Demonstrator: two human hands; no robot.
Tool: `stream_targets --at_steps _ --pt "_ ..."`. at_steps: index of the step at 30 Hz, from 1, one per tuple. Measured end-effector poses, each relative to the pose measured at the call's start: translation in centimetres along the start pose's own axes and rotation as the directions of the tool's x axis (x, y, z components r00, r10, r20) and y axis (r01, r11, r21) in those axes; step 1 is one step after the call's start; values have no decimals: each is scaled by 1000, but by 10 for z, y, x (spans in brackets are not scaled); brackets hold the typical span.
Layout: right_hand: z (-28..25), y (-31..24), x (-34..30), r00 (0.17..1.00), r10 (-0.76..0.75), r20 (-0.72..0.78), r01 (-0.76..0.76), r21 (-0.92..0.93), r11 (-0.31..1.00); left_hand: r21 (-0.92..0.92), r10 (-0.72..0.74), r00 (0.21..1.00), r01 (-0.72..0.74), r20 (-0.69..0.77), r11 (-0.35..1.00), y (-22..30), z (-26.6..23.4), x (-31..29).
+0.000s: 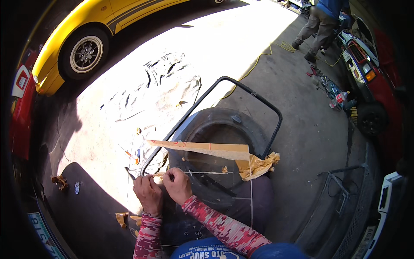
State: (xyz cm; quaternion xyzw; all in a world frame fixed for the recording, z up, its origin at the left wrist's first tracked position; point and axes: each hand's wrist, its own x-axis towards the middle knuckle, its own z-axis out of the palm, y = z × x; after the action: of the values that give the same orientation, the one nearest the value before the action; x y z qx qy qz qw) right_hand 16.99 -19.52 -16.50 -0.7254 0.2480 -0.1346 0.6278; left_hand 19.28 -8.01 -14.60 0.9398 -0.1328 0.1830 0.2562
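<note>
A clear plastic sheet (215, 203) lies in front of me, partly over a tire. A band of brown backing paper (207, 149) still covers its far part, with a ragged torn edge. My left hand (148, 193) is closed at the sheet's left side, fingers pinched. Right beside it my right hand (177, 184) is also closed, thumb and finger together. A small pale paper strip (158, 174) shows between them; the fingertips themselves are mostly hidden. Crumpled brown paper (260, 166) hangs at the sheet's right edge.
The tire (252, 125) lies flat, with a black tubular frame (278, 114) leaning over it. Torn paper scraps (121, 219) litter the floor. A yellow car (86, 47) stands far left, a red vehicle (388, 99) far right. A person (321, 26) is beyond, near a yellow cord (263, 54).
</note>
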Motion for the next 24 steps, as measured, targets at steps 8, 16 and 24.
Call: stream_targets --at_steps 8,16,24 --pt "2 12 -1 997 -71 -18 71 -8 997 63 -30 1000 30 -7 998 -5 16 -4" --pt "-1 11 0 992 -123 9 123 -14 992 12 -63 998 63 2 998 -9 15 -3" --pt "4 21 2 981 -195 -16 195 -7 981 74 -10 999 7 46 997 -16 24 -2"
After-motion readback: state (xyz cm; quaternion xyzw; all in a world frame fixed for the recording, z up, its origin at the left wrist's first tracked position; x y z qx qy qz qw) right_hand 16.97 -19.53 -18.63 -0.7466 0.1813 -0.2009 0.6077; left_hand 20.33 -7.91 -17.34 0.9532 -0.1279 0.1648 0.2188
